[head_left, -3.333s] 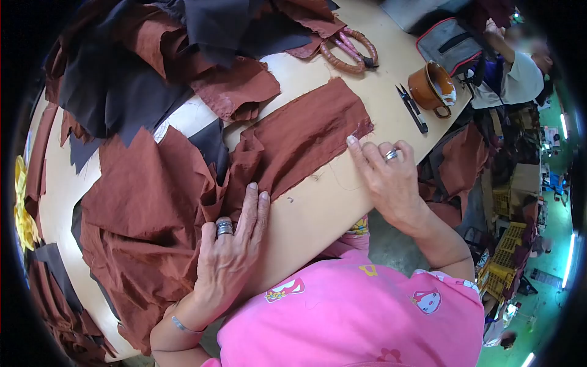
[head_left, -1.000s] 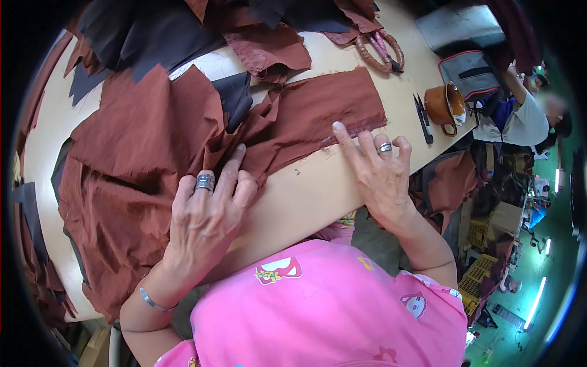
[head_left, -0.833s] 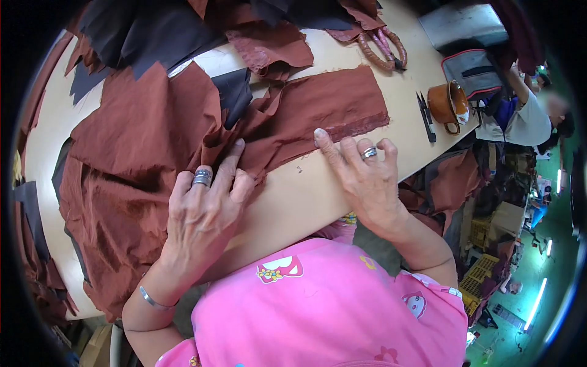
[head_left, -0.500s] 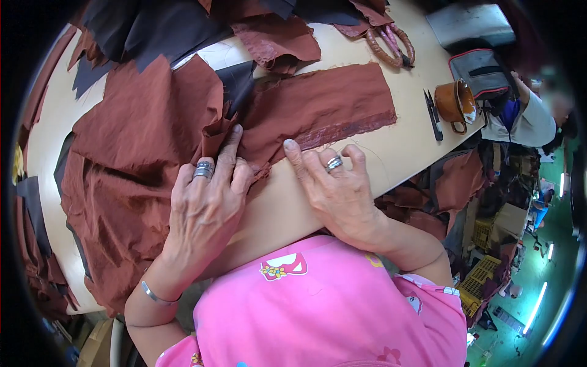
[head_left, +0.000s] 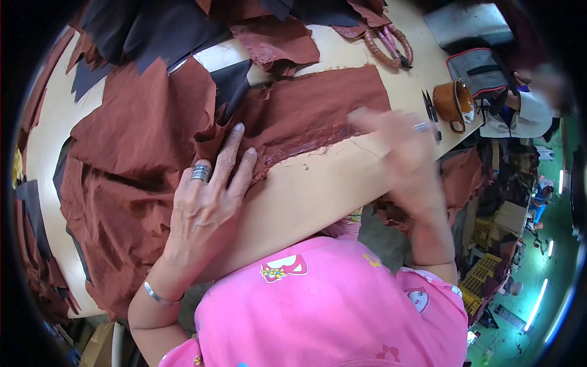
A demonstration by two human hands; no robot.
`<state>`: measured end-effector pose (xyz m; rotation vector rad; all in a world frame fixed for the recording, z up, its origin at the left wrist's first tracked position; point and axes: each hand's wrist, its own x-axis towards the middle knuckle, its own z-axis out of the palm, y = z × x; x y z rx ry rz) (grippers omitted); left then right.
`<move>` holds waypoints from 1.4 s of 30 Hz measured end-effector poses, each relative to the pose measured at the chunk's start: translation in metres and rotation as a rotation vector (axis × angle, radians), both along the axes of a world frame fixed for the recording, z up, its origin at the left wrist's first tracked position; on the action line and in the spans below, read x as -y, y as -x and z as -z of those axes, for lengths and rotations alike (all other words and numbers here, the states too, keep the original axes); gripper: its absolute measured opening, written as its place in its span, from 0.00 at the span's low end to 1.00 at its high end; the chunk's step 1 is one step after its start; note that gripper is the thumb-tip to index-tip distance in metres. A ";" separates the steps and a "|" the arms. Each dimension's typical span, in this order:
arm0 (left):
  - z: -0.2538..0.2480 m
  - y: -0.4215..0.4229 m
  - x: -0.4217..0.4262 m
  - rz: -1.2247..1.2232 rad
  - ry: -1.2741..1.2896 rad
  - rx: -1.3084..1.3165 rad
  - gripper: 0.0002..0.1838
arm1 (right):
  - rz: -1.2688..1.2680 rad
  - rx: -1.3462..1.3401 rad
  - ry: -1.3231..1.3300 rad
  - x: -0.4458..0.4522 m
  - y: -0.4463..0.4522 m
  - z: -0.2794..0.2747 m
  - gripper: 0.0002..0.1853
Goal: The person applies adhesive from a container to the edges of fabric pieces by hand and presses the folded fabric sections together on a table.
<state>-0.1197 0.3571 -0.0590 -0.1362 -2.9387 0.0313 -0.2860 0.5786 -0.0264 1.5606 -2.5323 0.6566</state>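
Observation:
My left hand (head_left: 211,183) lies with its fingers spread on gathered folds of reddish-brown cloth (head_left: 128,134). From those folds a flat strip of the same cloth (head_left: 324,98) stretches to the right, its frayed near edge dark and shiny-looking. Smeared by motion, my right hand (head_left: 406,147) is over the right end of the strip's near edge; its fingers are too blurred to tell their shape. Black thread snips (head_left: 431,113) lie just beyond it, beside a brown cup (head_left: 452,103) with whitish stuff on its inner wall.
Dark and brown cloth pieces (head_left: 165,30) are heaped at the back left. Wrapped scissors handles (head_left: 388,46) and a grey pouch (head_left: 480,70) lie on the table (head_left: 318,189). A co-worker's pale sleeve (head_left: 526,116) shows at the right, above yellow crates (head_left: 480,281).
My right hand ran leftward along the strip's near edge, then swung back right. That edge now shows a dark, shiny-looking band farther left. My left hand's fingers have spread apart.

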 end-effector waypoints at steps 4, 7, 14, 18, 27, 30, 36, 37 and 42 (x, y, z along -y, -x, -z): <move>-0.013 0.001 -0.002 -0.022 -0.248 0.100 0.24 | 0.531 -0.261 -0.112 -0.089 0.082 -0.022 0.13; -0.022 0.005 0.002 -0.041 -0.473 0.045 0.25 | 0.698 -0.142 -0.163 -0.144 0.131 -0.020 0.20; -0.015 0.008 -0.004 -0.053 -0.326 0.028 0.16 | 0.760 -0.020 -0.234 -0.174 0.181 0.014 0.33; -0.014 0.008 -0.002 -0.076 -0.334 0.025 0.22 | 0.643 -0.027 -0.156 -0.173 0.173 -0.001 0.28; -0.016 0.013 0.005 -0.128 -0.521 0.105 0.31 | 0.288 -0.175 -0.086 -0.038 0.024 -0.013 0.16; -0.018 0.016 0.007 -0.118 -0.536 0.130 0.30 | -0.116 0.145 -0.046 0.011 -0.019 0.005 0.24; -0.019 0.021 0.006 -0.147 -0.536 -0.005 0.23 | -0.159 0.183 -0.060 0.044 -0.040 0.046 0.32; -0.019 0.022 0.005 -0.183 -0.559 -0.043 0.21 | -0.152 0.139 -0.071 0.045 -0.042 0.046 0.32; -0.009 0.026 0.015 -0.274 -0.405 0.001 0.10 | -0.123 -0.054 -0.164 0.046 -0.055 0.042 0.34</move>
